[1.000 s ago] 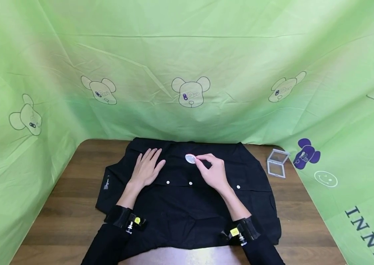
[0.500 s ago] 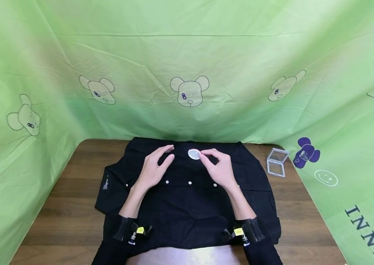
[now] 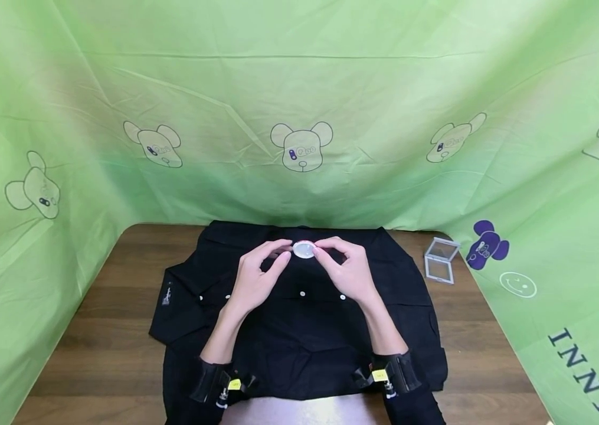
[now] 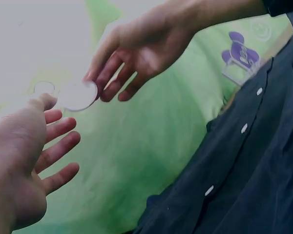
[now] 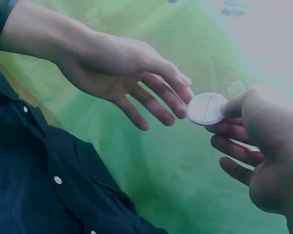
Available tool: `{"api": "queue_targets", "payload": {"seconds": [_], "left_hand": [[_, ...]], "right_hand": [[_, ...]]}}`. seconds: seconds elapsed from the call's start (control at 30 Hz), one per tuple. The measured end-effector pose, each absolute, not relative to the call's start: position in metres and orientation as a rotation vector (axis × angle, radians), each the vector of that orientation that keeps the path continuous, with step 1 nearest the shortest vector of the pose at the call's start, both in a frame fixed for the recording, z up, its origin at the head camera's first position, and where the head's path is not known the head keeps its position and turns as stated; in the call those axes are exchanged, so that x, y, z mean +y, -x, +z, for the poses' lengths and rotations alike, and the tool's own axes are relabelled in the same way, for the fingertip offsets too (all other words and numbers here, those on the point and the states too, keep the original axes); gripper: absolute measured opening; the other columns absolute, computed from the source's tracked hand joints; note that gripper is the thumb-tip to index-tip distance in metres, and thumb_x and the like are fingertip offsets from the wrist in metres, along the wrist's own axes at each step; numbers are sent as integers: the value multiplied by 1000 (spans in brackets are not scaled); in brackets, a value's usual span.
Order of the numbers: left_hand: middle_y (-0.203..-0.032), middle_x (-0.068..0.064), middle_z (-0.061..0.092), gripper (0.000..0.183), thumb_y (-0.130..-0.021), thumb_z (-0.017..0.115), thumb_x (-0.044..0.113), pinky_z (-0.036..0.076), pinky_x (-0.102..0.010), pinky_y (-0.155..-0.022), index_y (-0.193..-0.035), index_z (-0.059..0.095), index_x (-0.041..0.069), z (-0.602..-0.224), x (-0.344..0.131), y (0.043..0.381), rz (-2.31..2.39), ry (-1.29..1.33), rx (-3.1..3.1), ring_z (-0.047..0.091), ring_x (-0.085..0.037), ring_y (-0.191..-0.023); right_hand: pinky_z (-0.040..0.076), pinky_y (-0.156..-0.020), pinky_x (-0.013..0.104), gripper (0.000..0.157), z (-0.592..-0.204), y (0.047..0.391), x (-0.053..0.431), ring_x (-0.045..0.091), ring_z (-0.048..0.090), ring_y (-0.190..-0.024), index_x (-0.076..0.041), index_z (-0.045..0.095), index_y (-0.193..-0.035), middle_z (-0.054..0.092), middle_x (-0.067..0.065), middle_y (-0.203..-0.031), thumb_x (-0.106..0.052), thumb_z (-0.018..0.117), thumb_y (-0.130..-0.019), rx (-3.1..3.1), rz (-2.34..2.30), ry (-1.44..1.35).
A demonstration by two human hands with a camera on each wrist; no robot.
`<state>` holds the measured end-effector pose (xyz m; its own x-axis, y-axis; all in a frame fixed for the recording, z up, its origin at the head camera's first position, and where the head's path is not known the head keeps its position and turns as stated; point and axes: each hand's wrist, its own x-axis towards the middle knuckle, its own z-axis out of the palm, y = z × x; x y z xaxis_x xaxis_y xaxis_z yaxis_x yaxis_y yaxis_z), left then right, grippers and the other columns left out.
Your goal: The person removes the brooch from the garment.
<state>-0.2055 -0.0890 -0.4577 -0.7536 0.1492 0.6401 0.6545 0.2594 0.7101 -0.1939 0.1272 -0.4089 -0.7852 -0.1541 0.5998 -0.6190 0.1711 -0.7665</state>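
Note:
A round pin badge (image 3: 304,249), pale on the side facing up with a pinkish edge, is held above the black shirt (image 3: 299,336). A thin line like a pin runs across the badge (image 5: 203,105) in the right wrist view. My right hand (image 3: 349,273) pinches its right rim between thumb and forefinger, the other fingers loosely bent. On the opposite side, my left hand (image 3: 258,280) has its fingertips right at the left rim, thumb and fingers apart. White buttons (image 3: 302,293) run in a row across the shirt, which lies spread on the table.
A hinged clear case (image 3: 439,261) stands unfolded at the table's right rear. A green printed curtain (image 3: 299,200) encloses the back and sides of the wooden table (image 3: 97,330). The shirt's left sleeve (image 3: 179,304) lies folded with a small light label.
My left hand has lifted off the shirt and moved right, up to the badge. My right hand still pinches the badge and has raised it slightly.

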Motion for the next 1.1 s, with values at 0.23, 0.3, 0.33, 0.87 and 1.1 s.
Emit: {"api": "queue_targets", "payload": {"seconds": [0.23, 0.3, 0.33, 0.87, 1.1], "left_hand": [[-109, 3, 76, 20, -97, 73, 20, 57, -39, -82, -115, 78, 12, -454, -84, 200, -1542, 728, -2038, 69, -11, -91], [-105, 3, 76, 17, -96, 74, 19, 57, -43, -80, -111, 79, 12, -453, -84, 200, -1547, 731, -2023, 69, -11, -89], [-103, 3, 76, 16, -96, 75, 19, 57, -42, -79, -109, 79, 12, -452, -84, 200, -1547, 730, -2018, 69, -11, -87], [-87, 0, 75, 6, -93, 76, 11, 54, -47, -66, -98, 79, 8, -451, -84, 198, -1513, 740, -1949, 66, -11, -81], [-87, -2, 75, 5, -92, 77, 7, 54, -43, -66, -97, 78, 6, -448, -81, 197, -1524, 719, -1896, 66, -13, -80]], "right_hand": [[54, -78, 19, 11, -405, 189, 126, 29, 69, -86, 12, 76, -96, 76, 23, -91, 14, 74, -85, -2097, 1600, -788], [55, -80, 21, 11, -410, 191, 126, 26, 70, -88, 10, 77, -96, 76, 21, -93, 12, 75, -86, -2100, 1591, -801], [55, -80, 21, 11, -414, 194, 127, 24, 70, -88, 8, 78, -97, 77, 18, -94, 9, 75, -87, -2102, 1590, -810], [57, -82, 37, 16, -433, 203, 131, 20, 69, -93, -4, 80, -106, 78, 8, -101, -2, 77, -90, -2101, 1585, -861], [55, -84, 35, 36, -430, 202, 128, 24, 67, -93, 0, 73, -120, 76, 12, -107, 4, 79, -85, -2066, 1606, -951]]}}
